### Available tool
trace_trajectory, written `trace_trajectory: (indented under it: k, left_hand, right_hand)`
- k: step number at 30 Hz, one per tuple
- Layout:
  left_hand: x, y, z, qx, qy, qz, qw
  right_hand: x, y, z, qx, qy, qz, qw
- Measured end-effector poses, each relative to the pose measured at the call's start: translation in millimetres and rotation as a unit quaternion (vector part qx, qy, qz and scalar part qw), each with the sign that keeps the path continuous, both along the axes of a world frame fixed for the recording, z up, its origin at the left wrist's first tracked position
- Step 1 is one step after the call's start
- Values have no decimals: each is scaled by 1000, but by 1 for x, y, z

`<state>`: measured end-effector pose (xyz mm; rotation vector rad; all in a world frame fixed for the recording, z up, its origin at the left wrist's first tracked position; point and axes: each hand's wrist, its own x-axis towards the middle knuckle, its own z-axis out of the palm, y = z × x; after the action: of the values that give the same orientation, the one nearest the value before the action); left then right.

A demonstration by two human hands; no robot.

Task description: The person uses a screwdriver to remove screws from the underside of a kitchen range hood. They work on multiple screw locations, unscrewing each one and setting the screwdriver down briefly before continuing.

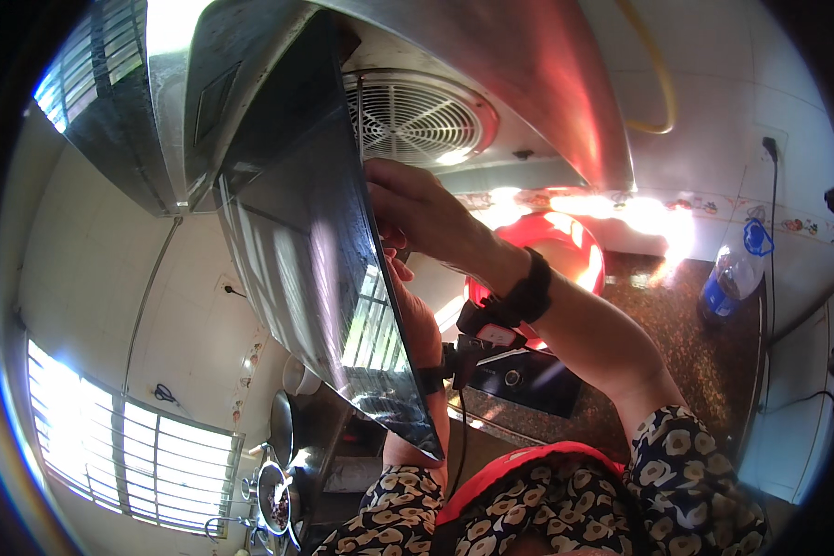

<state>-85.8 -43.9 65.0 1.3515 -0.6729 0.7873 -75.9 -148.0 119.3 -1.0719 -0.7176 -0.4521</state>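
A dark glossy panel (pixel 315 232) hangs tilted from the range hood (pixel 528 74), its edge toward me. Behind that edge, below the round fan grille (pixel 408 116), my right hand (pixel 417 204) has its fingers bent; the panel hides their tips and whatever they pinch. Just under it is my left hand (pixel 400 269), reaching up behind the same panel, with only a few fingers showing at the edge. Whether the left fingers grip anything is hidden. Both wrists carry black straps with small devices.
Below my right arm sit a red basin (pixel 595 264) and a black cooktop (pixel 528 382) with a knob, on a speckled counter (pixel 704 371). A clear bottle with a blue handle (pixel 727 287) stands at right. Pots (pixel 273 496) are at lower left, near a barred window (pixel 130 454).
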Motion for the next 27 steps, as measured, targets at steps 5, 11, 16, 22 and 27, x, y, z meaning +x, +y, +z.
trace_trajectory:
  k: [5,11,16,22,27]
  left_hand:
    - [3,-1,-1,-44,23,35,998]
    - [14,1,-3,-62,1,-58,996]
    - [21,0,-15,-108,28,-18,994]
    - [35,12,-29,-48,3,163,985]
    - [28,-3,-20,17,-122,197,973]
  right_hand:
    - [6,2,4,-35,-53,-42,997]
    - [11,5,6,-47,-4,-75,996]
    - [23,12,3,-31,-28,-131,990]
    - [24,24,2,34,-98,-227,968]
    - [21,23,1,-3,-85,-302,950]
